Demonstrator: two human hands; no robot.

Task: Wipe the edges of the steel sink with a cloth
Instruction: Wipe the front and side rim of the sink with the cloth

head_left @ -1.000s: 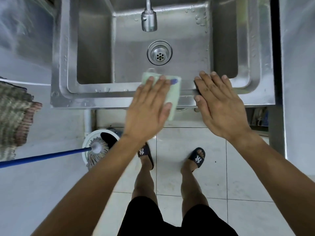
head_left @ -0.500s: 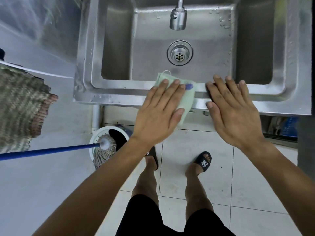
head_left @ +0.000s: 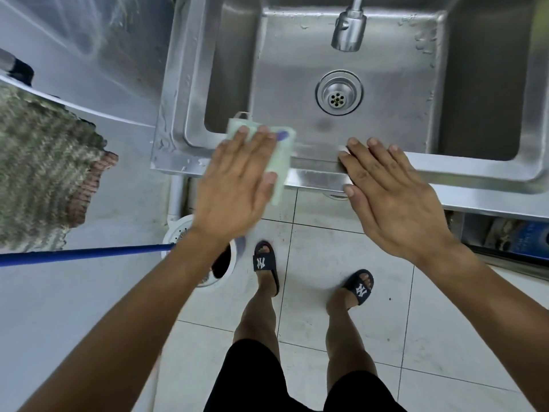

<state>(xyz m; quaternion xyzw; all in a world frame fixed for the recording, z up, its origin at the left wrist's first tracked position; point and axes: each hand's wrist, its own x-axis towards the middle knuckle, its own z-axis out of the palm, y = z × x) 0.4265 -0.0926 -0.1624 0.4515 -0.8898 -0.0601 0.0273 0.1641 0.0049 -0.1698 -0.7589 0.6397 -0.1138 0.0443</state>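
Observation:
The steel sink (head_left: 475, 173) fills the upper part of the view, its near rim running left to right. A pale green cloth (head_left: 283, 162) lies over that near rim toward the left corner. My left hand (head_left: 234, 185) presses flat on the cloth, fingers spread, and covers most of it. My right hand (head_left: 386, 191) rests flat and bare on the rim further right, a gap of bare steel between the two hands. Water drops dot the rim's left corner and the basin's back wall.
A tap spout (head_left: 349, 28) hangs over the basin above the drain (head_left: 339, 93). Below the sink's left end stand a white mop bucket (head_left: 181, 233) and a blue mop handle (head_left: 83, 253). A woven mat (head_left: 38, 179) lies at left. My sandalled feet stand on floor tiles.
My left hand has slid the cloth leftward along the near rim, away from my right hand, opening a gap of bare steel. The view has shifted left too.

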